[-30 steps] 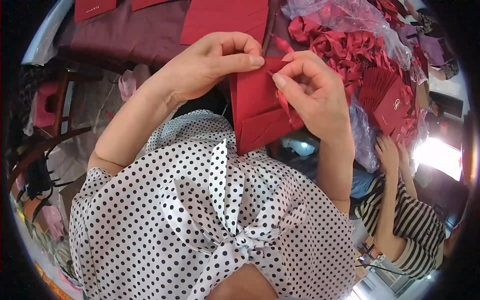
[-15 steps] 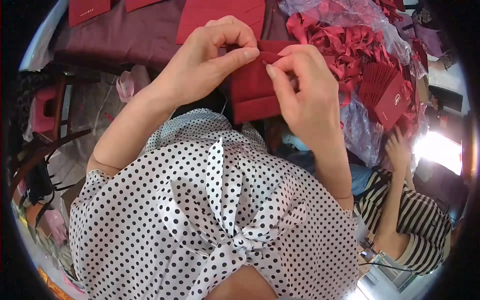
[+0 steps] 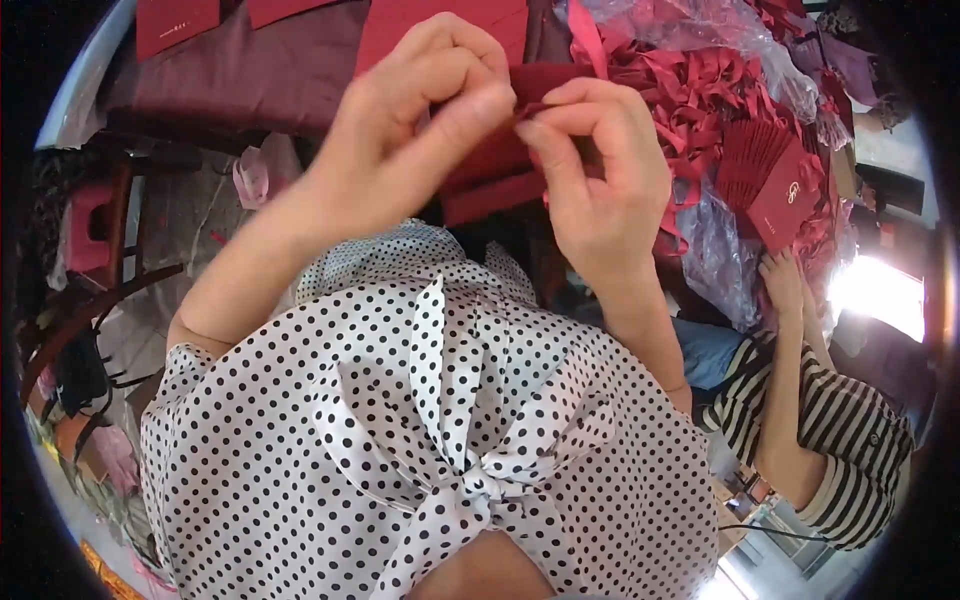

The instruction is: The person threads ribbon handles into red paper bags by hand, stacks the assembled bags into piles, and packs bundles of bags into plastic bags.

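In front of my body is a flat red paper bag (image 3: 492, 198) with a folded band along its lower edge. My left hand (image 3: 425, 130) is closed at the bag's upper edge, thumb against fingers, slightly blurred. Close beside it, my right hand (image 3: 605, 180) pinches a small dark red bit at the same edge, thumb and forefinger together. Whether that bit is ribbon or the bag's rim I cannot tell. The fingers hide much of the bag's top. A bright red ribbon strip (image 3: 588, 38) stands up just behind my right hand.
Beyond my right hand lies a heap of red ribbons (image 3: 690, 85) with clear plastic wrap (image 3: 735, 30). A fanned stack of red bags (image 3: 780, 205) rests at the right, touched by another person's hand (image 3: 783, 280). More red pieces lie on the dark red tablecloth (image 3: 270, 75).
Both hands have moved a little upward with the bag, and my left hand has turned. The ribbon strip behind my right hand now stands higher. The other person's hand has shifted slightly.
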Demonstrator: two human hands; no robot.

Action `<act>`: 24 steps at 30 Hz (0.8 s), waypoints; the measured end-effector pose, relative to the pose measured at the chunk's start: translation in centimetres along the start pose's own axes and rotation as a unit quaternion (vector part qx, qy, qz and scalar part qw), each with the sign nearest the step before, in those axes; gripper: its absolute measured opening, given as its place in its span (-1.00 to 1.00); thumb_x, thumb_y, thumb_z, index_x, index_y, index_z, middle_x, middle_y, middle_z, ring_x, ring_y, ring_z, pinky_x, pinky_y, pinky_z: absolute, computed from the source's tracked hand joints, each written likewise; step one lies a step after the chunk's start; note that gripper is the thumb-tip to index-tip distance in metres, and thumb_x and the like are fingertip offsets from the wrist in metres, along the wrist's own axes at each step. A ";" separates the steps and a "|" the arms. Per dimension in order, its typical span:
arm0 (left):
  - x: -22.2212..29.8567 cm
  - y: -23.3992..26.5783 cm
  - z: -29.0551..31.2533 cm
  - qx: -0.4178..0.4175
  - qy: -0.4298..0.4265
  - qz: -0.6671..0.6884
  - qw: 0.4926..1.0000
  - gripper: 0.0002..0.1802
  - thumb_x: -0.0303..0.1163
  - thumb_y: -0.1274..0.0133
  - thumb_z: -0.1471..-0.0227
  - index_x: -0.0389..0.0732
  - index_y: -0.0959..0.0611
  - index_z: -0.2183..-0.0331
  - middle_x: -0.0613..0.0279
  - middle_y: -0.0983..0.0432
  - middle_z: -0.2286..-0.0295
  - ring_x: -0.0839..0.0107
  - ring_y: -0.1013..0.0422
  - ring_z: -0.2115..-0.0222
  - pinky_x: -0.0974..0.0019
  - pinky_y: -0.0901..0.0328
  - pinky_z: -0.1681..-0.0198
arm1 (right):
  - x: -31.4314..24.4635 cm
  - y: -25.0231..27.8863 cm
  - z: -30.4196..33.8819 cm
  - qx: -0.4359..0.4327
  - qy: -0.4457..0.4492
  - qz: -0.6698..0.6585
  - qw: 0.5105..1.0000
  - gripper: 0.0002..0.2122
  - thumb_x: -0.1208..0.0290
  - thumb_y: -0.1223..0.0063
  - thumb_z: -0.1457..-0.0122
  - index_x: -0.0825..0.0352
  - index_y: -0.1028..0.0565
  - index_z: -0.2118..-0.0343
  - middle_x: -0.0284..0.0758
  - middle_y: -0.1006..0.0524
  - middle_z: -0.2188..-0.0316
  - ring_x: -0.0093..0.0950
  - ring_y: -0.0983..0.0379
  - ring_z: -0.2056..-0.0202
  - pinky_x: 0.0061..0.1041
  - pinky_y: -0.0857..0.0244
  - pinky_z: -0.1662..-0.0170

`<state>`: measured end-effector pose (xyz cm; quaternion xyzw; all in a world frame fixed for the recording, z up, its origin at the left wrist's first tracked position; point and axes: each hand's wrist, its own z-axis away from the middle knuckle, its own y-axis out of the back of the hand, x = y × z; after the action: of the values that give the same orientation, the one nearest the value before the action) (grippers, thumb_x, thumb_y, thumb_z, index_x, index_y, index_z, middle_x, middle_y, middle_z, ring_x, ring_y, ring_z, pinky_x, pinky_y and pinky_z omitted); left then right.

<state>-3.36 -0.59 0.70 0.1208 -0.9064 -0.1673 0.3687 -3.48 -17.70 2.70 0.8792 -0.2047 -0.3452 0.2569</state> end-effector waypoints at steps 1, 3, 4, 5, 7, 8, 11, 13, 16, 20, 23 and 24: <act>0.1 0.3 -0.2 -0.024 0.038 0.068 0.997 -0.97 -0.55 -0.02 0.04 -0.29 -0.50 0.46 0.17 -0.37 0.35 0.31 -0.28 0.23 0.35 -0.14 0.15 | 0.3 0.2 -0.2 -0.007 0.002 -0.014 1.000 -0.90 0.56 -0.18 0.03 0.38 -0.46 0.47 -0.27 -0.46 0.40 -0.39 -0.42 0.39 -0.51 -0.30 0.36; -0.5 1.6 -1.1 -0.102 0.118 0.196 0.968 -0.87 -0.50 0.07 -0.08 -0.35 -0.50 0.46 0.21 -0.35 0.36 0.44 -0.29 0.26 0.43 -0.17 0.18 | 0.6 0.7 -0.2 -0.033 0.018 -0.031 0.999 -0.89 0.55 -0.23 0.06 0.38 -0.48 0.50 -0.27 -0.47 0.39 -0.45 -0.40 0.39 -0.58 -0.27 0.36; -0.7 2.4 -1.9 -0.131 0.130 0.194 0.963 -0.88 -0.51 0.05 -0.07 -0.34 -0.51 0.46 0.23 -0.35 0.36 0.46 -0.29 0.28 0.44 -0.18 0.18 | 0.5 0.8 0.1 -0.038 0.006 -0.042 0.998 -0.88 0.55 -0.24 0.07 0.37 -0.48 0.50 -0.27 -0.46 0.40 -0.45 -0.39 0.40 -0.58 -0.27 0.35; -1.0 2.8 -2.5 -0.161 0.142 0.191 0.958 -0.89 -0.51 0.04 -0.06 -0.34 -0.51 0.46 0.24 -0.35 0.36 0.48 -0.29 0.30 0.46 -0.18 0.19 | 0.3 0.9 0.4 -0.044 -0.006 -0.052 0.998 -0.87 0.56 -0.26 0.09 0.37 -0.48 0.51 -0.27 -0.46 0.41 -0.45 -0.39 0.40 -0.58 -0.26 0.35; -1.6 2.7 -3.0 -0.225 0.107 0.182 0.951 -0.94 -0.54 -0.01 -0.01 -0.33 -0.53 0.44 0.25 -0.34 0.37 0.47 -0.30 0.32 0.46 -0.20 0.22 | 0.4 1.1 0.5 -0.047 0.003 -0.037 0.998 -0.85 0.56 -0.27 0.11 0.36 -0.47 0.52 -0.28 -0.46 0.42 -0.44 -0.38 0.41 -0.55 -0.26 0.33; -1.8 3.0 -3.6 -0.284 0.082 0.194 0.935 -0.95 -0.54 -0.03 0.01 -0.33 -0.54 0.43 0.25 -0.33 0.38 0.45 -0.31 0.33 0.45 -0.21 0.23 | 0.5 1.1 0.5 -0.050 0.014 -0.030 0.998 -0.85 0.56 -0.27 0.11 0.36 -0.46 0.52 -0.28 -0.46 0.42 -0.44 -0.38 0.41 -0.54 -0.26 0.32; -1.8 3.0 -4.6 -0.350 0.043 0.134 0.926 -0.92 -0.57 -0.05 0.08 -0.34 -0.54 0.42 0.20 -0.34 0.41 0.35 -0.34 0.34 0.40 -0.24 0.28 | 0.7 1.0 1.0 -0.066 -0.004 -0.027 0.997 -0.84 0.55 -0.28 0.11 0.35 -0.45 0.52 -0.28 -0.46 0.44 -0.43 -0.38 0.42 -0.53 -0.26 0.33; -1.8 3.1 -5.0 -0.403 0.024 0.134 0.905 -0.89 -0.57 -0.06 0.13 -0.35 -0.54 0.43 0.14 -0.34 0.43 0.26 -0.35 0.37 0.32 -0.24 0.33 | 0.8 1.2 1.1 -0.073 0.002 -0.026 0.997 -0.84 0.55 -0.27 0.10 0.35 -0.46 0.52 -0.28 -0.46 0.44 -0.43 -0.39 0.42 -0.54 -0.26 0.35; -1.3 3.3 -5.4 -0.434 0.046 0.121 0.892 -0.89 -0.55 -0.07 0.14 -0.35 -0.53 0.45 0.14 -0.34 0.45 0.22 -0.34 0.39 0.28 -0.24 0.35 | 0.8 1.5 1.2 -0.083 0.002 -0.025 0.996 -0.84 0.54 -0.27 0.10 0.35 -0.45 0.51 -0.28 -0.47 0.42 -0.44 -0.40 0.41 -0.55 -0.27 0.36; -1.5 1.4 -4.5 -0.338 0.028 0.089 0.937 -0.89 -0.49 -0.05 0.13 -0.35 -0.51 0.50 0.05 -0.39 0.47 0.09 -0.38 0.40 0.20 -0.27 0.34 | 1.1 2.1 1.2 -0.082 0.013 -0.036 0.996 -0.84 0.55 -0.25 0.06 0.36 -0.45 0.46 -0.26 -0.47 0.42 -0.44 -0.39 0.45 -0.55 -0.28 0.39; -0.9 1.0 -3.5 -0.290 0.049 0.133 0.946 -0.90 -0.59 -0.06 0.15 -0.35 -0.44 0.52 0.12 -0.31 0.50 0.21 -0.33 0.44 0.29 -0.23 0.37 | 0.5 3.4 0.0 -0.171 -0.076 -0.003 0.982 -0.84 0.52 -0.15 0.00 0.35 -0.46 0.33 -0.25 -0.45 0.45 -0.33 -0.44 0.45 -0.45 -0.32 0.39; -1.2 0.8 -3.4 -0.254 0.043 0.150 0.955 -0.90 -0.57 -0.05 0.12 -0.35 -0.45 0.52 0.15 -0.32 0.49 0.28 -0.33 0.43 0.30 -0.23 0.36 | 0.6 4.0 -0.1 -0.168 -0.076 -0.001 0.983 -0.84 0.52 -0.15 0.00 0.35 -0.46 0.33 -0.25 -0.45 0.45 -0.33 -0.44 0.45 -0.45 -0.32 0.39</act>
<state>-0.18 -0.13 2.56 -0.1072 -0.8250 -0.3295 0.4465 -3.73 -21.12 4.89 0.7948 -0.1622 -0.4408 0.3843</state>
